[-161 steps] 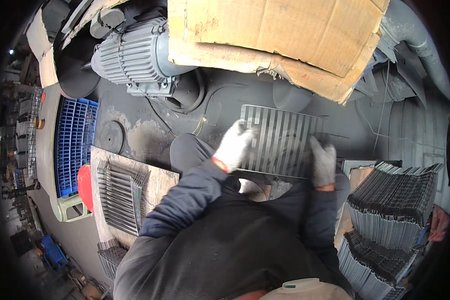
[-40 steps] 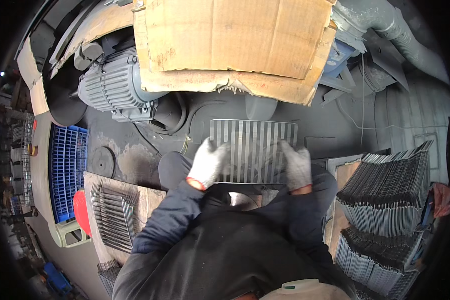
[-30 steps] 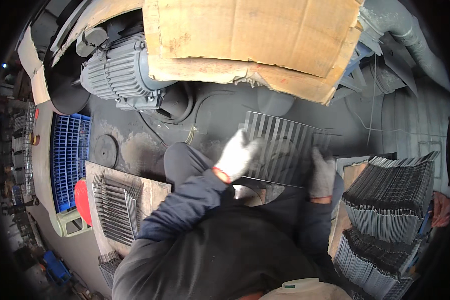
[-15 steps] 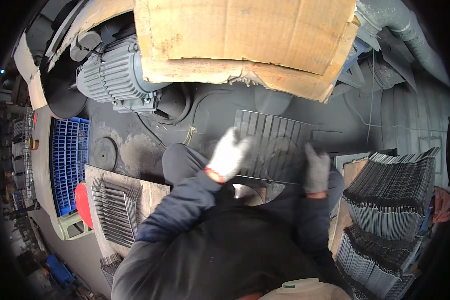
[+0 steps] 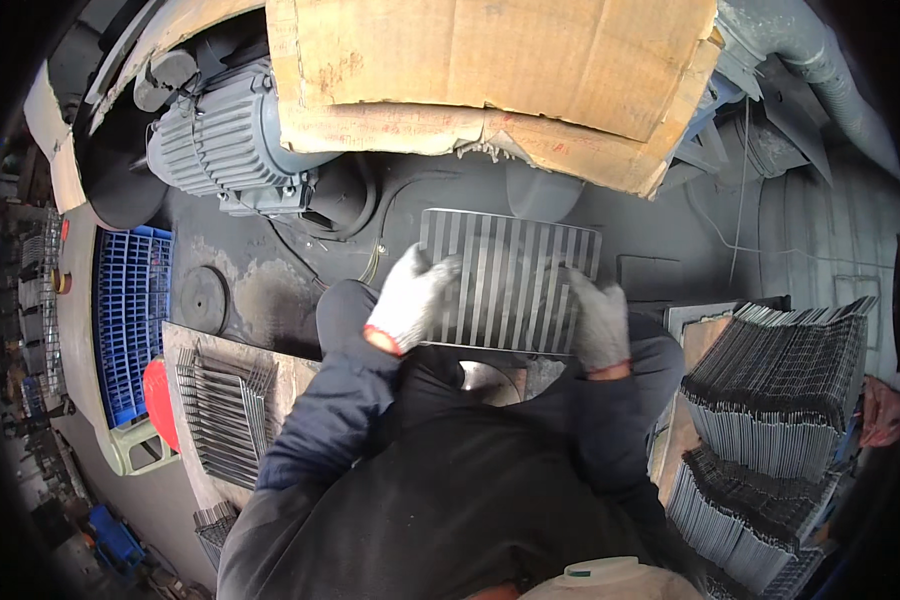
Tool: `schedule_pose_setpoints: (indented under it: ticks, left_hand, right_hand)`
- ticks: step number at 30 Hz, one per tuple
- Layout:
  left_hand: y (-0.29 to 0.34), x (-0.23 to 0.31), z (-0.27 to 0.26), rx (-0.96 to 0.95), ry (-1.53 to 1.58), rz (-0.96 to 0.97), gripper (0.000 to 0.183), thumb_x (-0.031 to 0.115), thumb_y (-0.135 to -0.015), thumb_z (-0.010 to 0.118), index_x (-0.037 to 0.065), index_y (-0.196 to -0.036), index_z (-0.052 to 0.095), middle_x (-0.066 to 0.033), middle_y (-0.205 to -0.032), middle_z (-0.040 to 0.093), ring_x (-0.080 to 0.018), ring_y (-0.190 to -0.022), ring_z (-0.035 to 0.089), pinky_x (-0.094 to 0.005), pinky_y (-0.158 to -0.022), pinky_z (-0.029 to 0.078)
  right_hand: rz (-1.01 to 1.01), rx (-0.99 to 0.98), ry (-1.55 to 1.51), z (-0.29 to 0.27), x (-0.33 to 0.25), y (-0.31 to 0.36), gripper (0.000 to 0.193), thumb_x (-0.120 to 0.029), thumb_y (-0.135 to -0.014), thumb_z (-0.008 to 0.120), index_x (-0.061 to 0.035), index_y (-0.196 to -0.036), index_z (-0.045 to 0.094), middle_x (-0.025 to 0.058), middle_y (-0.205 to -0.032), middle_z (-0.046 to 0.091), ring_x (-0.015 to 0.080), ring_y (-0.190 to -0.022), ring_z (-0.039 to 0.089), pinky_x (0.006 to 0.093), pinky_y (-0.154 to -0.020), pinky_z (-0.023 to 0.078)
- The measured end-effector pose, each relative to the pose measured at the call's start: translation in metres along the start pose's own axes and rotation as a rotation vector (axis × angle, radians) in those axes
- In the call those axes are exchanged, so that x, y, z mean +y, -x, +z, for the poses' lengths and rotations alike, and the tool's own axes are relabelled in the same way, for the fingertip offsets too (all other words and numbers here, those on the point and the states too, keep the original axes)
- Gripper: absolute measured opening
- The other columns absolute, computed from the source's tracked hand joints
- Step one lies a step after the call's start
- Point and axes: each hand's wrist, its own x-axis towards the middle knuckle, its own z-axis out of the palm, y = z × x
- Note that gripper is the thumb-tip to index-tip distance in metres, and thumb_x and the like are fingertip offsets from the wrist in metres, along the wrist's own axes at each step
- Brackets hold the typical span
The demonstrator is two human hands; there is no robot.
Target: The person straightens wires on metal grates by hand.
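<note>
A flat, slatted metal grate (image 5: 511, 285) is held in front of me above my lap, its dark bars running away from me. My left hand (image 5: 408, 295), in a white knit glove, grips its left edge with the thumb over the top. At the right edge, my right hand (image 5: 600, 322), in a greyer glove, is closed on the grate too. The fingers beneath the grate are hidden. Below its near edge, part of a shiny round metal piece (image 5: 490, 382) shows between my legs.
Stacks of wire grates (image 5: 780, 375) stand on my right. More wire racks (image 5: 220, 415) lie on a board at left, beside a red round thing (image 5: 160, 405) and a blue plastic crate (image 5: 135, 325). A grey electric motor (image 5: 215, 140) and a cardboard sheet (image 5: 490, 65) are ahead.
The grate has shifted left and now sits more squarely before me. Both hands have moved left; the left one has come down onto the grate's left edge, the right onto its right edge.
</note>
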Motion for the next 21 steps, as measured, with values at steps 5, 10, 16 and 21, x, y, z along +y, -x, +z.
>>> schedule_pose_setpoints:
  ticks: [5, 10, 16, 21]
  left_hand:
    - [-0.014, -0.006, 0.062, -0.208, 0.104, -0.042, 0.031, 0.020, -0.102, 0.073, -0.002, -0.121, 0.061, -0.0023, -0.089, 0.066, -0.0096, -0.074, 0.061, -0.0274, -0.065, 0.053]
    - [-0.005, 0.007, 0.014, -0.146, 0.154, -0.023, 0.034, 0.022, -0.099, 0.073, -0.002, -0.121, 0.062, -0.0076, -0.093, 0.071, -0.0177, -0.069, 0.067, -0.0321, -0.056, 0.057]
    - [-0.004, 0.009, -0.048, -0.041, 0.367, -0.147, 0.020, 0.015, -0.103, 0.064, -0.001, -0.116, 0.063, -0.0086, -0.078, 0.066, -0.0206, -0.057, 0.064, -0.0318, -0.051, 0.054]
    - [-0.023, 0.022, 0.038, -0.421, 0.027, -0.003, 0.022, 0.022, -0.103, 0.067, 0.000, -0.108, 0.066, -0.0048, -0.086, 0.067, -0.0151, -0.070, 0.064, -0.0324, -0.065, 0.055]
  right_hand:
    - [-0.206, -0.018, -0.106, -0.063, -0.017, 0.029, 0.032, -0.013, -0.102, 0.066, 0.0029, -0.129, 0.071, 0.0115, -0.123, 0.075, 0.0179, -0.100, 0.072, 0.0309, -0.088, 0.057]
    - [-0.174, -0.068, 0.004, -0.027, -0.014, 0.025, 0.024, -0.011, -0.102, 0.070, 0.0024, -0.122, 0.072, 0.0085, -0.115, 0.075, 0.0164, -0.098, 0.072, 0.0303, -0.087, 0.058]
    - [-0.426, -0.377, 0.242, 0.001, 0.029, -0.011, 0.021, -0.016, -0.103, 0.071, 0.0028, -0.111, 0.073, 0.0063, -0.098, 0.075, 0.0137, -0.089, 0.069, 0.0319, -0.080, 0.057]
    - [-0.152, 0.062, 0.128, -0.068, -0.011, 0.029, 0.024, -0.015, -0.100, 0.069, 0.0025, -0.116, 0.075, 0.0072, -0.104, 0.075, 0.0165, -0.093, 0.071, 0.0297, -0.085, 0.056]
